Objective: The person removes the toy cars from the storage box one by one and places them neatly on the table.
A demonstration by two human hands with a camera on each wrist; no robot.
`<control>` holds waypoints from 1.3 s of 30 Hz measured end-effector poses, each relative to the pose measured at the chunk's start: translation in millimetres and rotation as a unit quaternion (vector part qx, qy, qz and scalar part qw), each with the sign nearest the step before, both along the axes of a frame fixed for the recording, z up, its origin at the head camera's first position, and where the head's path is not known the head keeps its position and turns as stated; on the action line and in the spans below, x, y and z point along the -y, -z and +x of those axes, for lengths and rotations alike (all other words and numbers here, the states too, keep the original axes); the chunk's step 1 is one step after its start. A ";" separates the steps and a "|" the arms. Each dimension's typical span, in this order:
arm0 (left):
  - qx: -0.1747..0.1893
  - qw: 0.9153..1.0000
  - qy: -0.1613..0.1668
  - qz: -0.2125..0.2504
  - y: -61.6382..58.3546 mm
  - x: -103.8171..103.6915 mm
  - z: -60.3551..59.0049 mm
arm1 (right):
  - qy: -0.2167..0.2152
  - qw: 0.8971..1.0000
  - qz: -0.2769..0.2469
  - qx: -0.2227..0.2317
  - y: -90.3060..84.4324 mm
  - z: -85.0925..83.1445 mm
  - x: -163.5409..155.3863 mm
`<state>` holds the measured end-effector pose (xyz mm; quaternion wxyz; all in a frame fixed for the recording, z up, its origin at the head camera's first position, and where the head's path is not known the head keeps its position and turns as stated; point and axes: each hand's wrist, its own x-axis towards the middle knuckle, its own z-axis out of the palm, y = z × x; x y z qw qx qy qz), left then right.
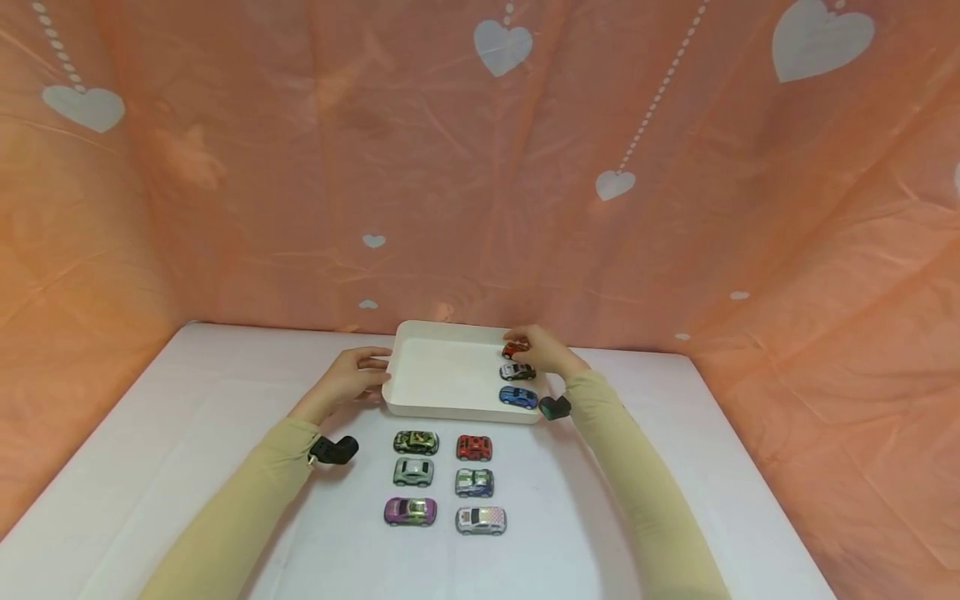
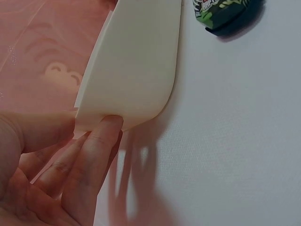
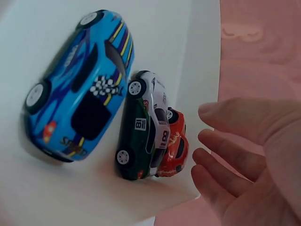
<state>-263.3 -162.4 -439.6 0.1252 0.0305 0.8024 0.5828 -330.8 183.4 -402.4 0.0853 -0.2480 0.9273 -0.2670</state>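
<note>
Right hand (image 1: 543, 352) hovering open, holding nothing, just beside red toy car (image 3: 174, 148) at far right corner of white tray (image 1: 442, 404), car's long axis running across tray; left hand (image 1: 352, 379) gripping tray's left edge, farther off.

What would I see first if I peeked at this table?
Probably the white tray at the back middle of the table, with three toy cars along its right side: blue car, white car, red car. The left hand holds the tray's left edge; the right hand is open by the red car. Six more cars sit in two rows in front.
</note>
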 end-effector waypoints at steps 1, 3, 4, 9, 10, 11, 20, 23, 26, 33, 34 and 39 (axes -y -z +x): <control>0.000 1.000 0.001 0.001 -0.3 0.0 0.0 | 0.000 1.000 0.000 -0.003 0.3 -0.4 0.2; -0.002 1.000 0.002 0.001 -0.6 0.0 0.2 | 0.001 1.000 0.001 -0.007 0.9 -1.3 0.8; -0.002 1.000 0.000 0.003 -0.8 -0.4 0.3 | 0.002 1.000 0.003 -0.008 1.4 -1.6 1.2; -0.012 1.000 0.003 -0.002 -1.9 -1.0 1.6 | 0.014 1.000 0.010 -0.007 3.2 -1.9 3.0; -0.012 1.000 0.003 -0.001 -2.1 -1.1 1.7 | 0.017 1.000 0.011 -0.006 3.5 -1.5 3.1; -0.014 1.000 0.003 -0.002 -1.9 -1.0 1.8 | 0.019 1.000 0.010 -0.007 3.7 -1.4 3.3; -0.012 1.000 0.001 0.011 -1.8 0.7 3.4 | 0.012 1.000 -0.008 0.002 8.5 -5.6 5.6; -0.011 1.000 -0.001 0.011 -2.1 0.9 3.6 | 0.020 1.000 -0.014 0.008 9.3 -7.3 5.6; -0.007 1.000 -0.003 0.009 -2.1 1.1 3.5 | 0.029 0.999 -0.015 0.015 9.3 -8.6 6.1; 0.002 1.000 -0.002 0.012 -2.2 -0.1 3.8 | 0.040 0.999 -0.004 0.022 7.7 -8.0 7.9; 0.001 1.000 -0.002 0.013 -1.8 0.0 3.6 | 0.042 0.999 0.000 0.022 7.6 -8.2 8.4; -0.005 1.000 0.002 0.021 -1.6 2.1 5.3 | 0.039 0.999 0.003 0.025 9.4 -10.7 10.7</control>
